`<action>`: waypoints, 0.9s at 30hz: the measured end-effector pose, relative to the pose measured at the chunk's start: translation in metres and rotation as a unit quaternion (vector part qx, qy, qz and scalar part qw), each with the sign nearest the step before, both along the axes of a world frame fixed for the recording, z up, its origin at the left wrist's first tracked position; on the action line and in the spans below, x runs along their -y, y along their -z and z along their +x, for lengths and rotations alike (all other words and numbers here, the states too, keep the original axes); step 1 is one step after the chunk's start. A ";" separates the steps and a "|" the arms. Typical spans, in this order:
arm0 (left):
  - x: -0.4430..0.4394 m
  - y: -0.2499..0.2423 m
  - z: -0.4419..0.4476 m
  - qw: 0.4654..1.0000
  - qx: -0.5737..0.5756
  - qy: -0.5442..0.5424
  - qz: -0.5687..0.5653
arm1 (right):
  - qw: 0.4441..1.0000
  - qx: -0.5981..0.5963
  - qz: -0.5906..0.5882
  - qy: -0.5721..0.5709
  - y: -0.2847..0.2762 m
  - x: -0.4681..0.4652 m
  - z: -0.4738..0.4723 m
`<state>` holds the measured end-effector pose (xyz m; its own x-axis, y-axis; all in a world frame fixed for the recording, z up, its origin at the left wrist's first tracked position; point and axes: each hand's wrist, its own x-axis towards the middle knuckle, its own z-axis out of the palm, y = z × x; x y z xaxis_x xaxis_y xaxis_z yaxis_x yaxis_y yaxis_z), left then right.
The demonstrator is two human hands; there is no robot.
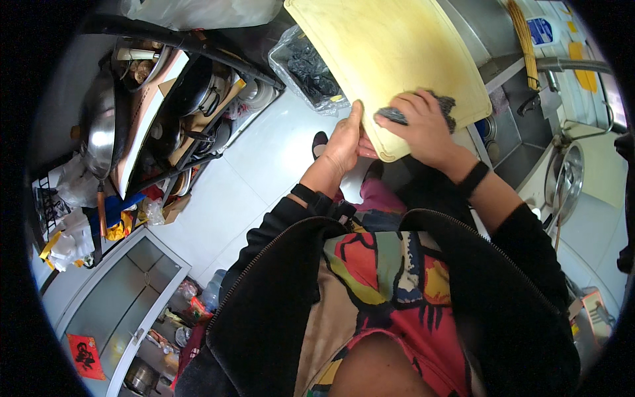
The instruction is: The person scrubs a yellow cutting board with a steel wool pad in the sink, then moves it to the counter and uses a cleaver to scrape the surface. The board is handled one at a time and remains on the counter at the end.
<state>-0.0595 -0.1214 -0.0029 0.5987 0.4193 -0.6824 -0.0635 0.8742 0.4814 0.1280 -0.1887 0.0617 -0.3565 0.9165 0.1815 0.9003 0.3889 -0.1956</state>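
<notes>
A large pale-yellow cutting board (397, 49) extends away from me over the counter edge. My left hand (347, 141) grips its near left edge, with the thumb on top and the fingers underneath. Under my right hand (424, 126) is a dark grey cloth or scouring pad (446, 108), pressed flat on the board near its closest corner. The fingers of that hand are spread over the pad and slightly blurred. Yellowish-brown staining shows on the board's surface. Part of the pad is hidden beneath the palm.
A bin lined with a plastic bag (310, 74) stands left of the board. To the right are a stainless-steel sink (521, 116), a tap (553, 82) and a bamboo brush (523, 44). Shelves at left hold pots and a wok (99, 124). A glass-panelled door (124, 297) is lower left.
</notes>
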 end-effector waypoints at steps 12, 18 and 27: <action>0.002 0.001 0.016 0.989 -0.129 -0.036 0.066 | 0.997 -0.018 0.020 -0.068 0.009 0.033 -0.004; 0.002 -0.001 0.014 0.989 -0.133 -0.004 0.068 | 0.988 -0.082 0.083 -0.106 0.004 0.031 0.010; -0.001 0.000 0.017 0.983 -0.177 -0.002 0.056 | 0.994 -0.028 0.078 -0.077 0.027 0.025 0.000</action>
<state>-0.0430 -0.1205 -0.0028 0.3310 0.5055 -0.7968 0.1214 0.8146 0.5672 0.1278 -0.2136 0.0344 -0.4752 0.8114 0.3403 0.8176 0.5501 -0.1702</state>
